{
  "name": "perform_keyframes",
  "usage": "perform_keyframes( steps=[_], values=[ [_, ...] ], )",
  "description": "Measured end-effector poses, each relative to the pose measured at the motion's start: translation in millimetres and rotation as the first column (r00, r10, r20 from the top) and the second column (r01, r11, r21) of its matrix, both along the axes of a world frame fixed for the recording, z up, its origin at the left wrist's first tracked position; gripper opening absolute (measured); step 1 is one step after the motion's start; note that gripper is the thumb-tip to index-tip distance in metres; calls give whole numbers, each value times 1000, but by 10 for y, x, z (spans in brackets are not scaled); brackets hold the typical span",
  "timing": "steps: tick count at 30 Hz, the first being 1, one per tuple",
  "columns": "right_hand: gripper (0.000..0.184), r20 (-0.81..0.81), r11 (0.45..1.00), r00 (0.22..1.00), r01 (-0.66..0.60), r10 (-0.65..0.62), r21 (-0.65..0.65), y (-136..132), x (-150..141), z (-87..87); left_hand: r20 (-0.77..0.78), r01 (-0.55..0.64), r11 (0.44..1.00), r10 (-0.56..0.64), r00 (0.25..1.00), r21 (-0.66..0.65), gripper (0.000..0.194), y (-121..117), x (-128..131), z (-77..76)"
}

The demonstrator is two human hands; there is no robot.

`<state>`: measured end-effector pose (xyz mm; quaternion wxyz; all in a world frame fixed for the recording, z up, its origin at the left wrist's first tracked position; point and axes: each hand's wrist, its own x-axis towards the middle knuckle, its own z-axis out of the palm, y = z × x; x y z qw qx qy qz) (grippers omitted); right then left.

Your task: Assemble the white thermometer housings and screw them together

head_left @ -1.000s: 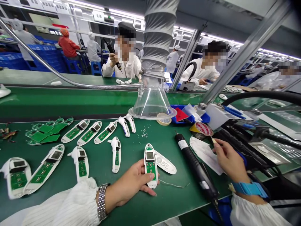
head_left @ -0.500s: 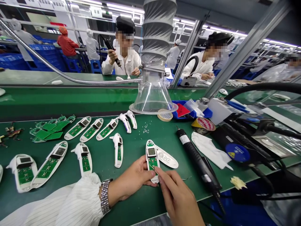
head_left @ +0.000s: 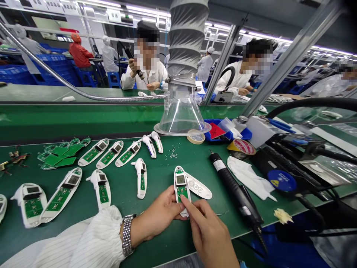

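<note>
Near the front middle, an opened digital thermometer (head_left: 180, 188) shows its green circuit board and a small lit display in a white shell. My left hand (head_left: 159, 213) is closed around its lower left side, thumb on the shell's edge. My right hand (head_left: 208, 229) meets it from the right: the index fingertip presses on the board below the display, and the other fingers are bent, the thumb mostly hidden. A loose white shell half (head_left: 198, 187) lies just behind, partly covered by the held one.
Several opened thermometers (head_left: 103, 188) lie to the left, with a pile of circuit boards (head_left: 60, 152) behind. Small screws (head_left: 173, 152) are scattered under a clear suction funnel (head_left: 182, 117). A black electric screwdriver (head_left: 232, 188) lies right. Co-workers (head_left: 149, 76) sit across the bench.
My right index finger has moved slightly up onto the board, and the display's reading looks different. The held thermometer has hardly moved. A co-worker opposite has brought hand and screwdriver together.
</note>
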<state>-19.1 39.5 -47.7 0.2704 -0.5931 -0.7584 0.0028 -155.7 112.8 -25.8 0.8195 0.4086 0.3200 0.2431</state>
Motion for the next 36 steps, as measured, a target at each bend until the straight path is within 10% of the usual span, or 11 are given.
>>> perform_keyframes(
  steps=[14, 19, 21, 24, 26, 29, 32, 36],
  values=[
    [39, -149, 999, 989, -22, 26, 30, 45, -4, 25, -17, -38, 999, 38, 999, -7, 44, -30, 23, -42],
    [37, -334, 997, 943, 15, 12, 78, -77, 217, 129, -146, -56, 968, 94, 985, 245, 40, 51, -125, 61],
    [33, -375, 986, 926, 102, -45, 135, -98, 362, 190, -302, 18, 851, 166, 939, 526, 38, 77, -258, 144],
    [29, -403, 968, 907, 200, -125, 150, -91, 584, 237, -465, 288, 441, 371, 804, 850, 42, 106, -463, 239],
    [28, -393, 964, 908, 217, -141, 156, -81, 695, 234, -463, 421, 198, 473, 750, 885, 47, 125, -552, 261],
    [28, -392, 952, 905, 249, -164, 176, -94, 809, 217, -420, 479, 40, 548, 723, 877, 47, 147, -586, 278],
    [28, -391, 923, 891, 328, -230, 203, -109, 985, 214, -396, 406, 110, 544, 740, 907, 43, 143, -525, 348],
    [36, -287, 847, 866, 478, -410, 233, 25, 1503, 197, -427, 89, 638, 398, 812, 765, 32, 94, -393, 506]
  ],
)
